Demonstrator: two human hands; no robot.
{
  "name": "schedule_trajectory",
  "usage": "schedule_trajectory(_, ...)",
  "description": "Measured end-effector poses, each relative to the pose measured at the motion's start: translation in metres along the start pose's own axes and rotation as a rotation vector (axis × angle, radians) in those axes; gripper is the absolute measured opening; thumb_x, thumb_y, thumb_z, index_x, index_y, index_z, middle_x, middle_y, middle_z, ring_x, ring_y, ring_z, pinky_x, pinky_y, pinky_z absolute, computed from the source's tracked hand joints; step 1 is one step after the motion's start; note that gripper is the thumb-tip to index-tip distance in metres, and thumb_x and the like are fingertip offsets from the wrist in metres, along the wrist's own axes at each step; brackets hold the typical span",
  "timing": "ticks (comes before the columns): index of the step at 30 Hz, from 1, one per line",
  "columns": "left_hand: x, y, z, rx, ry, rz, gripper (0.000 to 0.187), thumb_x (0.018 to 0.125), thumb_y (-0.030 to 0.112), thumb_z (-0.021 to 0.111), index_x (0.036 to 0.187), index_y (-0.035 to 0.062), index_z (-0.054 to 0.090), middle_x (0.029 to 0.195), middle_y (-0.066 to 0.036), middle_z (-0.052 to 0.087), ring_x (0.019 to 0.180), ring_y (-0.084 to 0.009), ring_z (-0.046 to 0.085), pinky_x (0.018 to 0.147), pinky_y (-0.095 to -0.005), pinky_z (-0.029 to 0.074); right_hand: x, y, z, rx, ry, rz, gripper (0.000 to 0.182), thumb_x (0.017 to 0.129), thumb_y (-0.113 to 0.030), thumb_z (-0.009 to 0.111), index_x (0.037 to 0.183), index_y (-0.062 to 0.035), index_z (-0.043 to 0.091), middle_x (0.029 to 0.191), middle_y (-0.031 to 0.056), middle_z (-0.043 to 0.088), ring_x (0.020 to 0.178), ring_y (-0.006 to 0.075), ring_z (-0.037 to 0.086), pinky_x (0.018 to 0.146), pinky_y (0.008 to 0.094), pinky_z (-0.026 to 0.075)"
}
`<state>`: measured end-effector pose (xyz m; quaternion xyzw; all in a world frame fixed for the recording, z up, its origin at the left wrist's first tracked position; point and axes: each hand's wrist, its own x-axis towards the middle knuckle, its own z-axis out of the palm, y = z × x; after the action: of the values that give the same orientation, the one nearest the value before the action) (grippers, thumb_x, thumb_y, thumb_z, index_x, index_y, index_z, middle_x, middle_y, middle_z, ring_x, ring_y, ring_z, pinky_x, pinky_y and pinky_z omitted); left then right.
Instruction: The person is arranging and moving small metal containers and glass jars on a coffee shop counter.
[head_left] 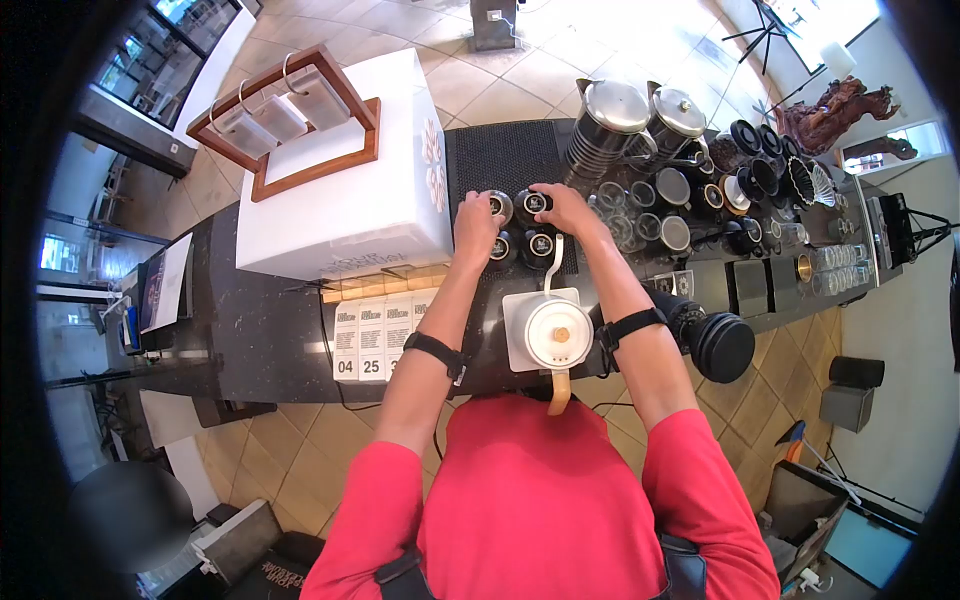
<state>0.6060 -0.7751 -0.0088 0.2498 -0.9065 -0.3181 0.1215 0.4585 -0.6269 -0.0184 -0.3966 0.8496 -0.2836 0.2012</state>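
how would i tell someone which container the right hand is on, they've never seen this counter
From the big white box on the dark counter, look right to four dark containers standing two by two. Yours is the far row's right container, the only one under the right hand; the left hand is at its row neighbour, and two stand nearer the wearer.
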Motion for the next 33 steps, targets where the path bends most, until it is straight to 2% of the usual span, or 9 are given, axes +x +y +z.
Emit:
schedule_trajectory(6, 0.0034, -0.0023, 0.0023, 0.087, 0.003, 0.020, 0.043, 0.076, 0.013, 0.082, 0.112, -0.0013, 0.062, 0.112, -0.021, 0.062, 0.107, -0.0397, 0.061, 0.090, -0.0460, 0.052, -0.0047, -0.0083, -0.0045, 0.016, 0.018, 0.001, 0.062, 0.071, -0.012, 0.084, 0.130, -0.0119, 0.065, 0.119, 0.0196, 0.068, 0.114, 0.0371, 0.063, 0.098, 0.0429, 0.050)
schedule_trajectory(8, 0.0040, 0.0018, -0.0009, 0.117, -0.037, -0.028, 0.053, 0.075, 0.016, 0.083, 0.120, -0.0026, 0.061, 0.116, -0.023, 0.062, 0.108, -0.0399, 0.061, 0.093, -0.0450, 0.050, -0.0047, -0.0063, -0.0039, 0.031, 0.030, -0.013, 0.061, 0.071, -0.012, 0.085, 0.129, -0.0128, 0.066, 0.117, 0.0194, 0.069, 0.112, 0.0376, 0.064, 0.096, 0.0441, 0.051)
schedule_trajectory(11, 0.0058, -0.0050, 0.0033, 0.120, -0.053, -0.004, 0.063, 0.072, 0.020, 0.086, 0.123, -0.0033, 0.059, 0.117, -0.023, 0.061, 0.109, -0.0397, 0.061, 0.092, -0.0449, 0.050, -0.0044, -0.0082, -0.0060, 0.038, 0.020, 0.003, 0.062, 0.071, -0.009, 0.083, 0.130, -0.0117, 0.065, 0.121, 0.0192, 0.068, 0.114, 0.0363, 0.064, 0.098, 0.0415, 0.050)
schedule_trajectory(14, 0.0084, -0.0077, 0.0085, 0.148, -0.046, 0.021, 0.057, 0.071, 0.022, 0.088, 0.114, -0.0004, 0.058, 0.114, -0.020, 0.060, 0.107, -0.0388, 0.062, 0.091, -0.0454, 0.053, -0.0048, -0.0082, -0.0072, 0.086, 0.006, -0.005, 0.061, 0.070, -0.009, 0.083, 0.129, -0.0117, 0.066, 0.119, 0.0190, 0.069, 0.113, 0.0363, 0.064, 0.097, 0.0415, 0.051)
schedule_trajectory(25, 0.0096, -0.0025, 0.0015, 0.144, -0.060, -0.007, 0.063, 0.067, 0.023, 0.091, 0.114, -0.0036, 0.059, 0.113, -0.021, 0.060, 0.105, -0.0389, 0.063, 0.090, -0.0444, 0.053, -0.0018, -0.0016, -0.0047, 0.064, 0.025, -0.036, 0.062, 0.070, -0.011, 0.086, 0.128, -0.0165, 0.068, 0.115, 0.0207, 0.069, 0.112, 0.0378, 0.064, 0.097, 0.0441, 0.051)
schedule_trajectory(28, 0.0098, -0.0030, 0.0014, 0.125, -0.073, -0.020, 0.067, 0.067, 0.023, 0.090, 0.120, -0.0048, 0.059, 0.114, -0.022, 0.061, 0.107, -0.0404, 0.061, 0.090, -0.0447, 0.052, -0.0021, -0.0023, -0.0048, 0.049, 0.029, -0.037, 0.061, 0.070, -0.010, 0.086, 0.128, -0.0166, 0.068, 0.116, 0.0202, 0.069, 0.112, 0.0377, 0.064, 0.097, 0.0438, 0.051)
schedule_trajectory(30, 0.0090, -0.0028, 0.0024, 0.126, -0.048, -0.013, 0.063, 0.066, 0.024, 0.091, 0.113, -0.0037, 0.060, 0.113, -0.021, 0.060, 0.105, -0.0392, 0.063, 0.089, -0.0445, 0.053, -0.0031, -0.0030, -0.0057, 0.048, 0.027, -0.033, 0.061, 0.070, -0.010, 0.086, 0.128, -0.0167, 0.068, 0.116, 0.0201, 0.069, 0.112, 0.0377, 0.064, 0.097, 0.0438, 0.051)
schedule_trajectory(33, 0.0098, -0.0027, 0.0026, 0.135, -0.058, -0.025, 0.063, 0.066, 0.024, 0.091, 0.113, -0.0037, 0.060, 0.113, -0.021, 0.060, 0.105, -0.0393, 0.063, 0.089, -0.0447, 0.054, -0.0036, -0.0028, -0.0056, 0.039, 0.032, -0.036, 0.061, 0.070, -0.010, 0.086, 0.129, -0.0169, 0.067, 0.116, 0.0198, 0.069, 0.112, 0.0377, 0.064, 0.097, 0.0437, 0.051)
